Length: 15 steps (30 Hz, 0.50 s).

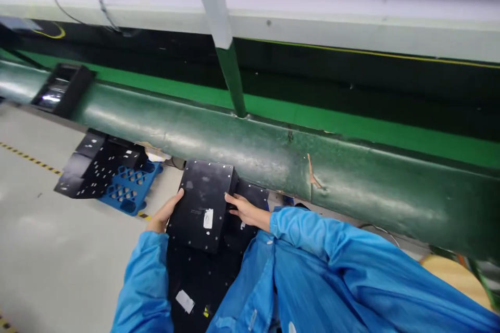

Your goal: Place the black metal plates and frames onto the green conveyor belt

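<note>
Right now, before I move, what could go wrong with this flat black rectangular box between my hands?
The flat black rectangular box could slip or tilt: your left hand and right hand hold its opposite sides, and how far the grip reaches underneath is hidden. Its far end looks close to the long, rounded dark-green ledge, so it might knock that. To your left, the blue plastic lattice pallet might catch a foot if you step that way.

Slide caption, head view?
Left hand and right hand on opposite sides of a black box, beside a green ledge.
</note>
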Each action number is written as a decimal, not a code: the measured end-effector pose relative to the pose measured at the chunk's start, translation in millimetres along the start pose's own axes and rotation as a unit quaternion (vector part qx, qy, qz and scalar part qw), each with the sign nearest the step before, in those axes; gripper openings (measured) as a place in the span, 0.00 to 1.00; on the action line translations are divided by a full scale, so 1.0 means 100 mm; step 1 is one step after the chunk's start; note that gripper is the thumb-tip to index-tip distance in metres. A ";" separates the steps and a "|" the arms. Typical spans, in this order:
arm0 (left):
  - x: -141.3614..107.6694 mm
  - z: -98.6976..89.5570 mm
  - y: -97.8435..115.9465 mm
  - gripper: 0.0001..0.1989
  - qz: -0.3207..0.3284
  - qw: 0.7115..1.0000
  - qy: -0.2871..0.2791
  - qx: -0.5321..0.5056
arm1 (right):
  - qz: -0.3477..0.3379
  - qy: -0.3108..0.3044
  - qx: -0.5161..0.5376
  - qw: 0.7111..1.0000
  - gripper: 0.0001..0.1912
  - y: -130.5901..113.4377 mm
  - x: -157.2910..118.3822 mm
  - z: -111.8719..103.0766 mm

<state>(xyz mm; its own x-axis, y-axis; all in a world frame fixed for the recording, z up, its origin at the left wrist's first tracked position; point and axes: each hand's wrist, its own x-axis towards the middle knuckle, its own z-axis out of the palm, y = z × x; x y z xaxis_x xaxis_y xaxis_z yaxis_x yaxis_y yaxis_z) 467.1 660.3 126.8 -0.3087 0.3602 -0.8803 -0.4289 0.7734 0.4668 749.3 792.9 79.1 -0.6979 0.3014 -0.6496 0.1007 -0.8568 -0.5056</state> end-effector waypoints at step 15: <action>0.00 0.61 -0.05 0.34 0.057 0.997 -0.052 0.020 | 0.003 0.047 -0.046 0.998 0.33 -0.28 -0.41 -0.99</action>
<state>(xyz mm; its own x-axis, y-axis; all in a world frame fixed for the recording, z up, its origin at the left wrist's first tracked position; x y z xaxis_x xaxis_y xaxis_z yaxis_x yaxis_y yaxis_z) 521.6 688.1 119.3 -0.2622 0.4971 -0.8272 -0.3624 0.7437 0.5618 844.9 845.7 64.0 -0.6281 0.3387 -0.7005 0.1713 -0.8180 -0.5491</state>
